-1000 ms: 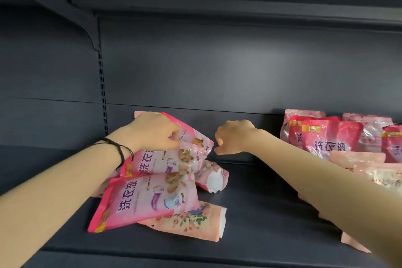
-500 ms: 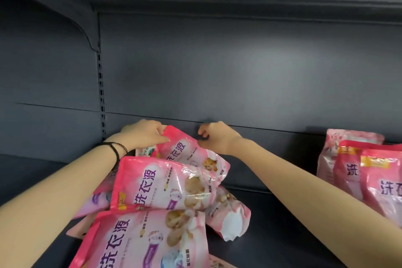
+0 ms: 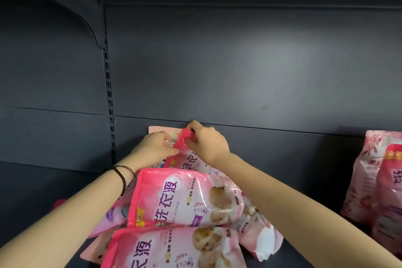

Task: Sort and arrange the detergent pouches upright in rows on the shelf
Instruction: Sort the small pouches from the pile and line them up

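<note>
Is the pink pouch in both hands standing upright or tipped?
Tipped: the pouch leans left, its top corner pinched between left hand and right hand.

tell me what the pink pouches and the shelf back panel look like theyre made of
Pink pouches: likely soft glossy plastic film; they crinkle and throw bright glare. Shelf back panel: probably painted sheet metal, matte dark grey, with a slotted upright and only a dull sheen.

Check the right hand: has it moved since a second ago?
Yes. The right hand went from hovering apart to pinching the rearmost pouch top beside the left hand, up near the back panel's seam.
</note>
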The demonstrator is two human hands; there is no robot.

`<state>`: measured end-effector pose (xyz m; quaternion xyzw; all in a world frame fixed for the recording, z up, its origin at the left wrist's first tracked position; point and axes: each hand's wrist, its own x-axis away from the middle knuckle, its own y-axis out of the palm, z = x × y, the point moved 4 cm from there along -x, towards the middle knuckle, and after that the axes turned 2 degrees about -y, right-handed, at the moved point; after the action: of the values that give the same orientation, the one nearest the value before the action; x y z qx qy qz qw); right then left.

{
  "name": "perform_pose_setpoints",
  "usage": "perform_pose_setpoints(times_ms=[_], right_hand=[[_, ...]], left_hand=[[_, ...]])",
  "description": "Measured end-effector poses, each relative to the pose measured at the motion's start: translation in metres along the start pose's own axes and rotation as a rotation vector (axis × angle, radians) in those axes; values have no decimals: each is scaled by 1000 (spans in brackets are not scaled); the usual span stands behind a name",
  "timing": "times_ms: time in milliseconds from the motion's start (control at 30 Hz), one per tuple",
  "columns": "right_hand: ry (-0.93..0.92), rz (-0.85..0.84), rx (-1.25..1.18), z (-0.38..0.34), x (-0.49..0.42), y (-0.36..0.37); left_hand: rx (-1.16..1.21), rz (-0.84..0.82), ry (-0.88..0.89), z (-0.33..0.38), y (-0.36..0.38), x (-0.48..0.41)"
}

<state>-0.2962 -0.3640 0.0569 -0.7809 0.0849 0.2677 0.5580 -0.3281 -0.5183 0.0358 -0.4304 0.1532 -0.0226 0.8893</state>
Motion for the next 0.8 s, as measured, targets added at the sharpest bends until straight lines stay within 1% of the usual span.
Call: perform_pose_setpoints(times_ms=[67, 233, 433, 533, 600, 667, 733, 800], right_hand=[[13, 10, -7, 1, -2, -1], [14, 32, -49, 5, -1, -2], [15, 126, -55, 15, 2, -21], [27, 216, -103, 26, 7, -41], [46, 222, -248, 35, 12, -51], [103, 173, -591, 41, 24, -57], [170, 174, -910, 50, 35, -61], [183, 222, -1029, 59, 43, -69]], left_hand=[[74, 5, 51, 0, 8, -4], [106, 117, 108, 0, 10, -12], [169, 71, 341, 25, 0, -2], [174, 60, 406, 46, -5, 2], [185, 53, 425, 57, -9, 5], [253, 23, 425, 64, -14, 8], [371, -29, 367, 65, -17, 8], [499, -124, 286, 65, -16, 10]])
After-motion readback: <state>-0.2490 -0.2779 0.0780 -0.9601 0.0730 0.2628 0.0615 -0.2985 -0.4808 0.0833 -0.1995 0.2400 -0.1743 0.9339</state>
